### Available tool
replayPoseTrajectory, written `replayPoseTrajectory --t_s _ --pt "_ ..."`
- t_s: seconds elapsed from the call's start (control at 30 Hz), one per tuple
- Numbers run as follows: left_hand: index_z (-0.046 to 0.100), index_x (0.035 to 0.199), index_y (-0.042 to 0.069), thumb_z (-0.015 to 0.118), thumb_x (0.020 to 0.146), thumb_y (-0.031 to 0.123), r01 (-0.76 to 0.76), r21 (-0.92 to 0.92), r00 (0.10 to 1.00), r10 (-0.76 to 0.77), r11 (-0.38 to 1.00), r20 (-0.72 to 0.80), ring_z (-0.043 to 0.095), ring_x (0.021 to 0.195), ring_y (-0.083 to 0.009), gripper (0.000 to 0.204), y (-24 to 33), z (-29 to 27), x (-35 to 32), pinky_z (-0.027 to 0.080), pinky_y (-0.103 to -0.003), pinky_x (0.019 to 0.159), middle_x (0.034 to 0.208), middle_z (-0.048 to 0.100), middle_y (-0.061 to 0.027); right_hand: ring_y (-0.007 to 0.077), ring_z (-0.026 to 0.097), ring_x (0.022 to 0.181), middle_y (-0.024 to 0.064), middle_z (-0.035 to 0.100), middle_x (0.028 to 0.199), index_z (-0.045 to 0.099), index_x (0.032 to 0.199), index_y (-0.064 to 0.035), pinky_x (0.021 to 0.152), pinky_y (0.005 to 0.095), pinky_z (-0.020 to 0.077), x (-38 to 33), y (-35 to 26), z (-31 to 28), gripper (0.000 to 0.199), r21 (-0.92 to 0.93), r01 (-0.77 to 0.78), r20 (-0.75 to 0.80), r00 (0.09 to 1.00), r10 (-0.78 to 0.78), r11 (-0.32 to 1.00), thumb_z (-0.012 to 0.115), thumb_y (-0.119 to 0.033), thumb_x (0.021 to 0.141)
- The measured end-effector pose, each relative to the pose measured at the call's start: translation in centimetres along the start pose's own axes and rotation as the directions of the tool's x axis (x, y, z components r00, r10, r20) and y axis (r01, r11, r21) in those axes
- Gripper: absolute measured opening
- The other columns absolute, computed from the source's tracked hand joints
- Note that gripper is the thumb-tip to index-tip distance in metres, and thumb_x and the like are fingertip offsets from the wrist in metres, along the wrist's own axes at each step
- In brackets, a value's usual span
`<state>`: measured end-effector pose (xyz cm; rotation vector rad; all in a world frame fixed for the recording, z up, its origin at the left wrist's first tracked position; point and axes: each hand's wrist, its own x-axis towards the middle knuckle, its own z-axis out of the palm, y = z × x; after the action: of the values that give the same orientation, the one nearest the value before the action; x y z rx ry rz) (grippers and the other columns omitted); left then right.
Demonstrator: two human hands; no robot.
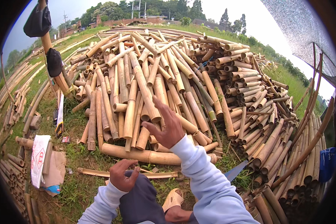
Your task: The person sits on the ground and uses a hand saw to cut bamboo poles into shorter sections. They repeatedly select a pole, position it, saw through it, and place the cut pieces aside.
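My right hand [166,123] is raised in front of a big heap of cut bamboo poles [132,108], with its fingers apart and nothing in it. Lower down, my left hand [124,175] sits by my bent knee, its fingers curled in and no object showing in them. A thick bamboo pole [138,154] lies crosswise at the foot of the heap. Nearer to me, a split bamboo strip [158,175] rests on the grass, running behind my left hand and knee. A grey-blue blade [236,171] shows beside my right sleeve; its other end is hidden.
Stacked bamboo [246,84] rises on the right, above more poles [272,149]. At left, a handsaw [60,115] stands near a post [56,71] with black cloth bundles. A white sack [39,160] lies by some cardboard [56,168]. A blue package [327,164] is at far right.
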<state>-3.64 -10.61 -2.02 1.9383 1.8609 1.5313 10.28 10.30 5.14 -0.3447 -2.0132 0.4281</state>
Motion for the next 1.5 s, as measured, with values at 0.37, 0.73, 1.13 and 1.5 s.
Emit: replayPoseTrajectory --t_s 0.37,0.73,1.13,1.5 --pt "0.057 0.139 0.0 0.076 0.087 0.043 0.091 0.032 0.986 -0.095 0.995 0.137 0.054 0.132 -0.0422 0.07 0.7 -0.3 -6.0 0.04 -0.048 0.114 0.141 0.056 -0.0249 0.041 0.05 0.136 0.0239 0.046 0.15 0.04 0.156 -0.0145 0.116 0.0555 0.0359 -42.3 -5.9 -13.8 0.101 -0.855 -0.45 0.216 0.144 0.966 0.259 0.077 -0.068 0.079" --pt "0.037 0.158 0.007 0.079 0.076 0.044 -0.026 0.247 0.977 -0.028 0.969 0.212 0.024 0.149 -0.054 0.1 2.9 1.5 -11.3 0.025 -0.064 0.117 0.163 0.023 -0.033 0.0329 0.049 0.135 0.0157 0.058 0.137 0.059 0.142 -0.0152 0.12 0.0578 0.0238 -40.2 -7.1 -14.2 0.107 -0.91 -0.221 0.374 -0.073 0.925 0.35 0.075 -0.085 0.062" --pt "0.048 0.151 0.013 0.077 0.08 0.057 -0.127 0.177 0.979 0.095 0.976 0.18 0.027 0.149 -0.0553 0.089 -0.4 1.4 -19.3 0.026 -0.065 0.118 0.162 0.025 -0.0335 0.0352 0.073 0.096 0.013 0.076 0.1 0.063 0.116 -0.0129 0.084 0.0495 0.0551 -38.8 0.2 -17.9 0.048 -0.856 -0.468 0.172 0.144 0.975 0.22 0.077 -0.047 0.086" --pt "0.054 0.144 0.01 0.074 0.082 0.057 -0.119 0.196 0.982 0.086 0.973 0.168 0.03 0.147 -0.0546 0.08 0.4 2.7 -18.5 0.027 -0.064 0.117 0.159 0.031 -0.0321 0.037 0.07 0.105 0.0146 0.075 0.104 0.07 0.101 -0.0149 0.094 0.0483 0.0542 -43.3 3.8 -19.0 0.042 -0.722 -0.68 0.079 0.103 0.992 0.128 0.081 -0.05 0.081"
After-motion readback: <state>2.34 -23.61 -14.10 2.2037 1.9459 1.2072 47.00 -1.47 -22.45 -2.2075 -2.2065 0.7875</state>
